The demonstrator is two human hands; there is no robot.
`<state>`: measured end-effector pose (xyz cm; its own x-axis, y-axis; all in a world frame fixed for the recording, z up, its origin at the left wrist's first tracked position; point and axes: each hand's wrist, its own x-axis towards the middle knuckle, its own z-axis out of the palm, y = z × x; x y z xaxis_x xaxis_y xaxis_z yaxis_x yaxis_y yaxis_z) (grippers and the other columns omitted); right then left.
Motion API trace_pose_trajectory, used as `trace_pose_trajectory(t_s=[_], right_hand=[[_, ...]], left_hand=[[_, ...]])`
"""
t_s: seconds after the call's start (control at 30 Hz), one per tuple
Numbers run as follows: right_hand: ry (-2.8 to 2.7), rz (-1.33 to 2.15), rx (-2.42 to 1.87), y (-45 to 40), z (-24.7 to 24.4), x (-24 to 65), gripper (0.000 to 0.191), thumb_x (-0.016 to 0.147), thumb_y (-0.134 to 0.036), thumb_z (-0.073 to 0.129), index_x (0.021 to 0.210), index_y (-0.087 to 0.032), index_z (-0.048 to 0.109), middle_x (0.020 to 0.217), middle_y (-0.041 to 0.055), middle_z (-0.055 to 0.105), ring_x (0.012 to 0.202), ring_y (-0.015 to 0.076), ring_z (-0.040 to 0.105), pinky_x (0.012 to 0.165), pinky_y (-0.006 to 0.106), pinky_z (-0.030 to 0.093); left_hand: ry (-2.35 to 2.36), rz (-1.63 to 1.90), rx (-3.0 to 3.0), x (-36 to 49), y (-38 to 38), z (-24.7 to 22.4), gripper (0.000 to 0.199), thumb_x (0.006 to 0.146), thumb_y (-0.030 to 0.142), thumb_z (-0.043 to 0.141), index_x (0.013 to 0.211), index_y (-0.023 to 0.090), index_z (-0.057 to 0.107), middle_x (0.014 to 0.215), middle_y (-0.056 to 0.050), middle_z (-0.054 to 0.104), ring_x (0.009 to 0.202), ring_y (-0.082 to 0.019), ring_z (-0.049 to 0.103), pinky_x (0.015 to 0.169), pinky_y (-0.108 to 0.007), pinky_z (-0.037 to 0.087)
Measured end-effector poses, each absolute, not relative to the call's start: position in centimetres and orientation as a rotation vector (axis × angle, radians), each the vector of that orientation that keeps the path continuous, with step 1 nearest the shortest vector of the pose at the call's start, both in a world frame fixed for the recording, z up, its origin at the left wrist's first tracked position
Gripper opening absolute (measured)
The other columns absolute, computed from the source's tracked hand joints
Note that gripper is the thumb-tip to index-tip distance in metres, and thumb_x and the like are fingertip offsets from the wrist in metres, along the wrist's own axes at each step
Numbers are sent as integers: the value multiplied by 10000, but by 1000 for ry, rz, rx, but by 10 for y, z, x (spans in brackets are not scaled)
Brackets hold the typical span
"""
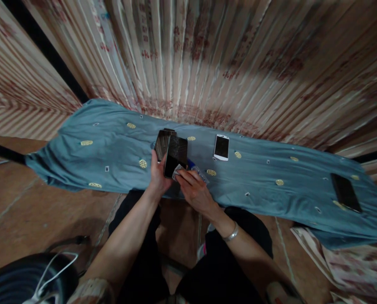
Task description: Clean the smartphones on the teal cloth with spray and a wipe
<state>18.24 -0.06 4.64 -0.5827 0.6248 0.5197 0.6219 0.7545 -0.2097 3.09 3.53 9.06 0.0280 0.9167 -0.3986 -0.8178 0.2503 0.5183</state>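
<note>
My left hand is closed on the lower left edge of a dark smartphone, holding it tilted above the cloth. A small pale wipe is pinched in the fingers of my right hand and touches the lower part of the phone's screen. Behind the held phone, to its left, another dark phone shows partly; its lower end is hidden by my left hand. A clear and blue item, perhaps a small bottle or packet, lies just beyond my right hand, partly covered.
A white phone lies right of centre on the blue cloth with yellow pineapple prints. At the far right lies a black phone. A pleated curtain hangs behind. White cable rests on a black round seat at lower left.
</note>
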Motion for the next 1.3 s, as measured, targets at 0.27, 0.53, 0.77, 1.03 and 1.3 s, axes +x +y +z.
trace_pose_trajectory(t_s=[0.27, 0.53, 0.77, 1.03, 1.3], right_hand=[[-2324, -20, -916, 8, 38, 191, 388, 1073, -101, 482, 1397, -143, 691, 1390, 165, 716, 1180, 238, 668, 1103, 422, 586], [-2316, -30, -1005, 16, 47, 199, 420, 1067, -90, 462, 1426, -145, 673, 1457, 178, 665, 1241, 255, 644, 1106, 432, 573], [-2435, -123, -922, -6, 60, 190, 395, 1080, -114, 453, 1417, -115, 659, 1431, 184, 682, 1200, 251, 645, 1069, 412, 607], [-2366, -147, -1039, 17, 62, 206, 410, 1055, -73, 476, 1403, -125, 687, 1450, 188, 677, 1215, 261, 651, 1130, 434, 568], [-2423, -122, -1015, 7, 62, 193, 398, 1066, -96, 481, 1412, -115, 675, 1420, 198, 694, 1188, 258, 661, 1103, 427, 591]], left_hand=[[803, 1278, 193, 44, 40, 91, 739, 1036, 710, 349, 1359, 158, 719, 1230, -178, 787, 1141, -342, 746, 967, -438, 592], [819, 1146, 185, 57, 30, 98, 724, 1085, 637, 263, 1350, 151, 728, 1036, -135, 813, 1168, -313, 737, 1018, -460, 591], [818, 1149, 204, 58, 24, 97, 718, 1124, 563, 233, 1185, 112, 789, 859, -94, 791, 881, -187, 766, 744, -231, 588], [770, 1094, 138, 69, 20, 102, 717, 1142, 494, 164, 1174, 96, 760, 812, -67, 742, 890, -209, 750, 916, -318, 579], [826, 1143, 168, 62, 21, 98, 663, 1151, 443, 184, 1217, 93, 742, 821, -54, 734, 858, -191, 736, 923, -321, 589]])
